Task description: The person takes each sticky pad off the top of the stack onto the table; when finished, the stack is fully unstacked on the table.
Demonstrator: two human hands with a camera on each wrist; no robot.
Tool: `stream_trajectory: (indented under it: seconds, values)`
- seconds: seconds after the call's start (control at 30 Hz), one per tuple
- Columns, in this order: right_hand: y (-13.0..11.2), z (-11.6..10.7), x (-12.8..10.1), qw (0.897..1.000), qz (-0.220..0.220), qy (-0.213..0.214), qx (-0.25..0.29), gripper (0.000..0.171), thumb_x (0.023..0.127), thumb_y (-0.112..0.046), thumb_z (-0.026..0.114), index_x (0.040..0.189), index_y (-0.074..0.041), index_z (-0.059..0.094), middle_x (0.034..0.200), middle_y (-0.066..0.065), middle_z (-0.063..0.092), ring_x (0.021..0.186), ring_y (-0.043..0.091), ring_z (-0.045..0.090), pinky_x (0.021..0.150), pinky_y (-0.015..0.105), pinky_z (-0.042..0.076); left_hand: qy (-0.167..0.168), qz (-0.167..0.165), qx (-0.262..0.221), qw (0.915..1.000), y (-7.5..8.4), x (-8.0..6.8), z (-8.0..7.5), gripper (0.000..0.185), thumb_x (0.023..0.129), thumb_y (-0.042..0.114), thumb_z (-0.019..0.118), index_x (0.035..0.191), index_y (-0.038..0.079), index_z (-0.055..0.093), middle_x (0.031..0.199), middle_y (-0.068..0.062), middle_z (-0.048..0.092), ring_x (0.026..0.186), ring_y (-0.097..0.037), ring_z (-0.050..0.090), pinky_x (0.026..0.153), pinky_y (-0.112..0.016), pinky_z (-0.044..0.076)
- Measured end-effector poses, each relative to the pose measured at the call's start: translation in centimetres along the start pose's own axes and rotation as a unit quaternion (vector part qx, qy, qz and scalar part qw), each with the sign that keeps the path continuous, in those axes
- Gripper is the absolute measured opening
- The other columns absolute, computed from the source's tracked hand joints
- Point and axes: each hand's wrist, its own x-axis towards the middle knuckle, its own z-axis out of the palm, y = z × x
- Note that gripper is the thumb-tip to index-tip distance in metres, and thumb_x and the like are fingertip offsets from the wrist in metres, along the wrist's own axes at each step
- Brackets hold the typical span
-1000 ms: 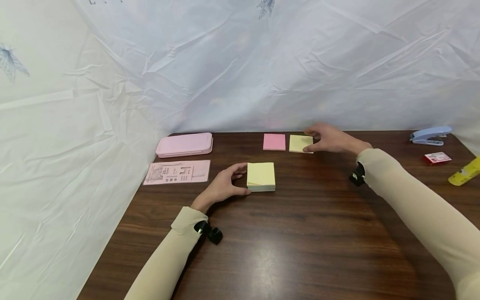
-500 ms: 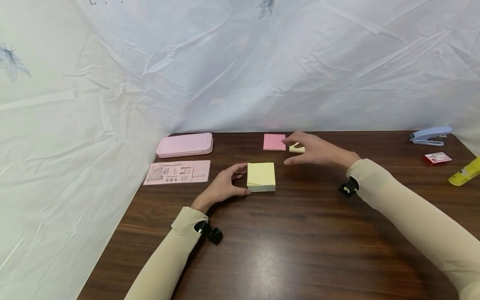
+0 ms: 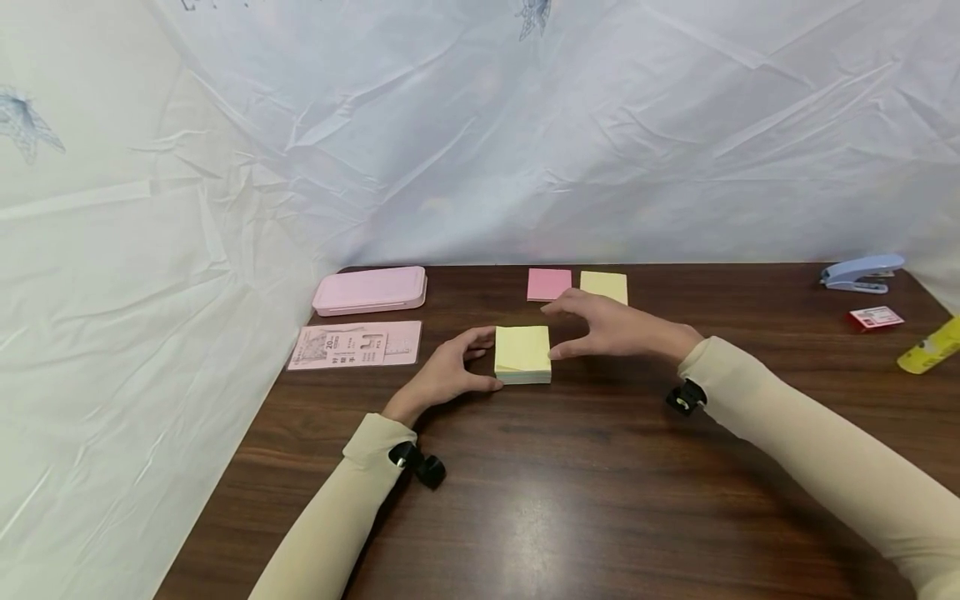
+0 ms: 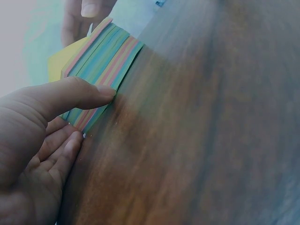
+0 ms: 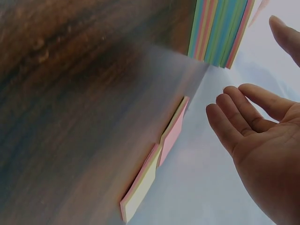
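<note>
A thick stack of sticky notes (image 3: 522, 354) with a yellow top sheet sits on the dark wooden table, its sides striped in several colours in the left wrist view. My left hand (image 3: 447, 367) grips its left side, thumb at the near corner and fingers behind. Just right of the stack hovers my right hand (image 3: 618, 327), fingers spread and holding nothing; in the right wrist view it is apart from the stack. Behind that hand lie a thin pink pad (image 3: 548, 283) and a thin yellow pad (image 3: 604, 286), side by side, the yellow one's lower part hidden.
At the left are a pink case (image 3: 370, 289) and a flat pink printed packet (image 3: 355, 345). Over on the right lie a blue stapler (image 3: 861, 273), a small red-and-white box (image 3: 875, 317) and a yellow tube (image 3: 930, 346). White sheeting (image 3: 480, 150) borders the table's back and left.
My right hand has come away from the thin yellow pad and moved left and nearer, to the stack's right side. My left hand and the stack have stayed put.
</note>
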Motion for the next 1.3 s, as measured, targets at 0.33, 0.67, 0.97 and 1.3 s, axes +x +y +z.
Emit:
stream_trajectory:
  seconds: [0.33,0.67,0.97,1.3]
  values:
    - [-0.4,1.4,-0.3,1.0,0.002,-0.02,0.009,0.086,0.09,-0.046,0.086,0.153,0.002,0.052,0.151,0.017,0.051,0.138,0.036,0.051,0.113,0.059,0.045,0.002,-0.004,0.005,1.0,0.1,-0.2,0.1,0.089,0.086,0.016,0.09,0.161,0.008,0.044,0.153,-0.011,0.056,0.14,-0.026,0.055,0.117,-0.039,0.045]
    - [-0.7,1.8,0.1,1.0,-0.007,-0.015,-0.004,0.077,0.091,-0.04,0.087,0.15,-0.001,0.057,0.145,0.015,0.054,0.135,0.033,0.053,0.113,0.055,0.046,0.004,-0.012,0.009,0.9999,0.0,-0.3,0.1,0.09,0.086,0.016,0.09,0.162,0.007,0.041,0.154,-0.014,0.055,0.139,-0.029,0.055,0.117,-0.041,0.045]
    - [-0.5,1.7,0.1,1.0,-0.011,-0.005,-0.011,0.073,0.091,-0.038,0.086,0.148,-0.002,0.059,0.145,0.015,0.055,0.135,0.033,0.054,0.112,0.055,0.047,0.005,-0.014,0.005,0.9999,0.3,-0.3,0.1,0.089,0.087,0.016,0.09,0.162,0.007,0.042,0.153,-0.014,0.055,0.139,-0.03,0.056,0.117,-0.041,0.046]
    - [-0.1,0.7,-0.4,1.0,-0.012,0.022,-0.008,0.071,0.089,-0.038,0.086,0.145,-0.004,0.061,0.137,0.01,0.059,0.125,0.029,0.059,0.107,0.054,0.051,0.004,-0.008,0.009,0.9999,0.4,-0.1,0.1,0.089,0.086,0.015,0.09,0.162,0.011,0.043,0.155,-0.012,0.054,0.139,-0.028,0.055,0.117,-0.04,0.046]
